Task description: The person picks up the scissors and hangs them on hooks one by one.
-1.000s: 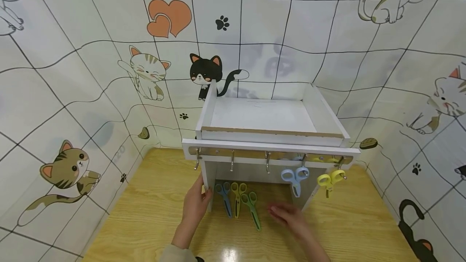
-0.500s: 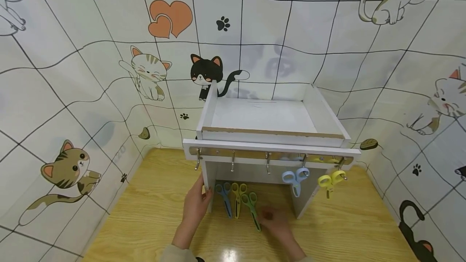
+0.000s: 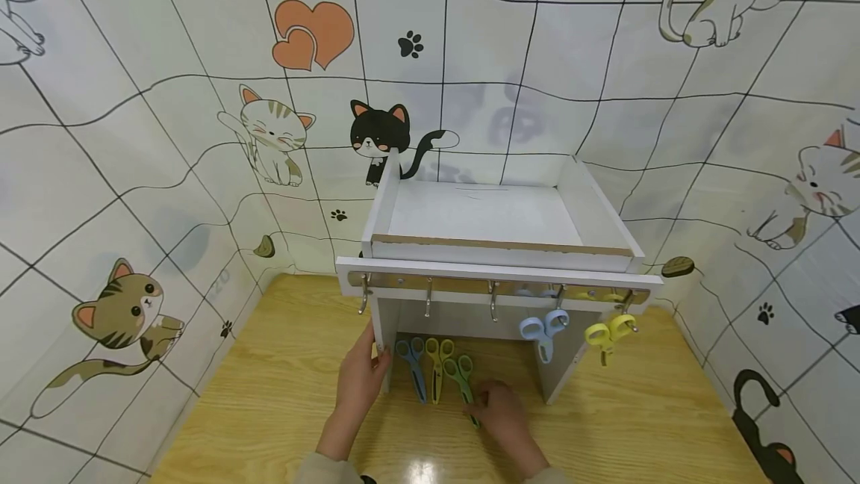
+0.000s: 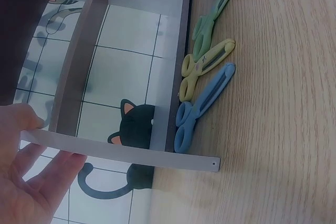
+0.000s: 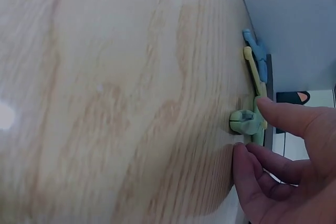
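My left hand (image 3: 363, 376) grips the front edge of the left side panel (image 4: 121, 151) of a white wooden stand, thumb on one side and fingers on the other. With thumb and curled fingers, my right hand (image 3: 504, 413) takes the blade end of the green scissors (image 3: 460, 376); the thumb touches them, and a narrow gap seems to show beside the fingers in the right wrist view. To their left lie yellow scissors (image 3: 437, 372) and blue scissors (image 3: 415, 372). Light blue scissors (image 3: 546, 331) and another yellow pair (image 3: 610, 331) hang from the stand's hooks.
The stand's top is a shallow white tray (image 3: 504, 246). Below it runs a rail with metal hooks (image 3: 428, 297), several of them bare. The right side panel (image 3: 561, 368) stands close to my right hand. Wood-grain table (image 3: 269, 394) lies around, with a cat-print wall covering (image 3: 201, 133) behind.
My right hand has moved left to the green scissors, its fingers curling in around the blade end. The left hand stays on the panel.
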`<state>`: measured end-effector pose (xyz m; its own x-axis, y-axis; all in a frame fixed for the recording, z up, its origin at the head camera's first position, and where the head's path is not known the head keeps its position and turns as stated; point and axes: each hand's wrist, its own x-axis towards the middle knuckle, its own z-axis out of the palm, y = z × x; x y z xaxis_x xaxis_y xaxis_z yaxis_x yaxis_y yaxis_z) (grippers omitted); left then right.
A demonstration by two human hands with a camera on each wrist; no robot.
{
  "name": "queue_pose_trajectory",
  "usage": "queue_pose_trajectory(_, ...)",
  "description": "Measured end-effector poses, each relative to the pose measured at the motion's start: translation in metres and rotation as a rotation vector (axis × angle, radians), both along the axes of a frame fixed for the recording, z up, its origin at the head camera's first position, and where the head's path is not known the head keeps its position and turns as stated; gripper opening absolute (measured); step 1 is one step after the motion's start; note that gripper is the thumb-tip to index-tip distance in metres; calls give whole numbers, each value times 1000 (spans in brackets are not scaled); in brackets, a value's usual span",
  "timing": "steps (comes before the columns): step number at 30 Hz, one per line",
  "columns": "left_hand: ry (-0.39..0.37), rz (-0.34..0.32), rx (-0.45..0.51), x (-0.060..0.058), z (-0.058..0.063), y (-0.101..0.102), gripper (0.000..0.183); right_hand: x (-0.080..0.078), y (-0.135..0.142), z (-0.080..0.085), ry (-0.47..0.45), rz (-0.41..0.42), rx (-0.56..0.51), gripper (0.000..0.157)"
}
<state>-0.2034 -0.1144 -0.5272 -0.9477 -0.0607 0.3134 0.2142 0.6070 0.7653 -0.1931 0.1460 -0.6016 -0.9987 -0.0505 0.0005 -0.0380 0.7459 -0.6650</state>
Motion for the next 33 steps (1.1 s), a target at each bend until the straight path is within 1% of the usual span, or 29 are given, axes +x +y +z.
queue_pose_trajectory(4, -1, 5, -4, 0, 0, 0, 64, 1, -5, 0, 36, 19, 54, 28)
queue_pose_trajectory(6, 4, 6, -6, 0, 1, 0, 64, 1, -6, -2, 54, 26, 85, 24)
queue_pose_trajectory(10, 12, 3, -7, 0, 1, 0, 65, 3, -6, -4, 69, 34, 101, 21)
queue_pose_trajectory(15, 16, 5, -7, 1, 1, 0, 65, 4, -6, -1, 74, 41, 117, 19)
queue_pose_trajectory(20, 8, 9, -3, 2, 2, 0, 64, 5, -1, 4, 27, 37, 93, 17)
queue_pose_trajectory(22, 6, 11, -3, 2, 1, 0, 64, 5, 4, 5, 3, 36, 36, 21)
queue_pose_trajectory(23, 7, 11, -5, 2, 1, 0, 64, 5, 6, 6, -18, 39, -16, 24)
queue_pose_trajectory(25, 11, 11, -3, 2, 1, 0, 64, 4, 12, 5, -67, 61, -156, 34)
queue_pose_trajectory(27, 16, 8, -3, 2, 1, 0, 63, 4, 18, 4, -123, 98, -323, 44)
queue_pose_trajectory(29, 21, 9, -3, 1, 1, 0, 64, 4, 24, 2, -201, 140, -474, 46)
queue_pose_trajectory(30, 24, 9, -2, 1, 1, 0, 64, 3, 27, 1, -237, 158, -532, 48)
queue_pose_trajectory(33, 26, 8, 0, 1, 0, 0, 64, 4, 36, 2, -329, 207, -653, 47)
